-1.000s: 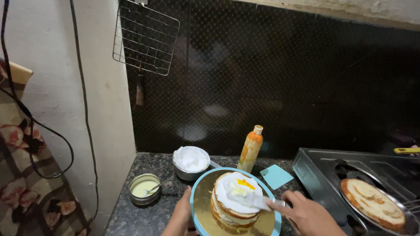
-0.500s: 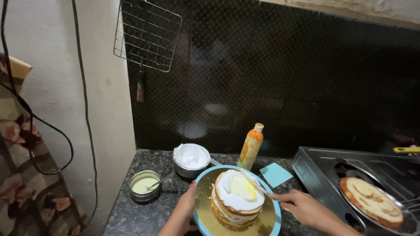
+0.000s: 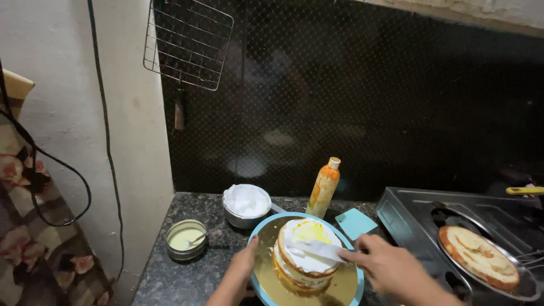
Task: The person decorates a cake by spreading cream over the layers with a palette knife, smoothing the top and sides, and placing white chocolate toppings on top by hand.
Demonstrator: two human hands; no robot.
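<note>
**Spreading cream on a layered cake at a dark counter**

At the far left a patterned cloth (image 3: 34, 238) hangs by the pale wall, with a black cable (image 3: 107, 170) running down it. Above, a wire rack (image 3: 187, 42) hangs against the dark tiled wall. On the speckled counter (image 3: 170, 277) sits a small steel bowl (image 3: 186, 239) of pale yellow liquid with a spoon in it. Just to its right stands a pot of white cream (image 3: 246, 204), and beside that an upright orange squeeze bottle (image 3: 323, 188).

The left hand (image 3: 243, 266) rests with fingers together and thumb raised against the left rim of the round blue-edged board (image 3: 272, 277), touching it. The layered cake (image 3: 306, 255) stands in the middle of that board, between the two hands, its top covered in white cream with a yellow patch.

The right hand (image 3: 388, 269) pinches the handle of a flat spreading knife (image 3: 314, 247). The blade lies across the cake's top, its long axis running roughly left to right, tip toward the left hand. The right hand is just beside the cake's right edge, about as near as the left.

Behind the right hand lies a light blue scraper (image 3: 356, 222). At the far right, a stove (image 3: 419, 209) carries a steel plate (image 3: 524, 292) with another flat sponge layer (image 3: 477, 255).
</note>
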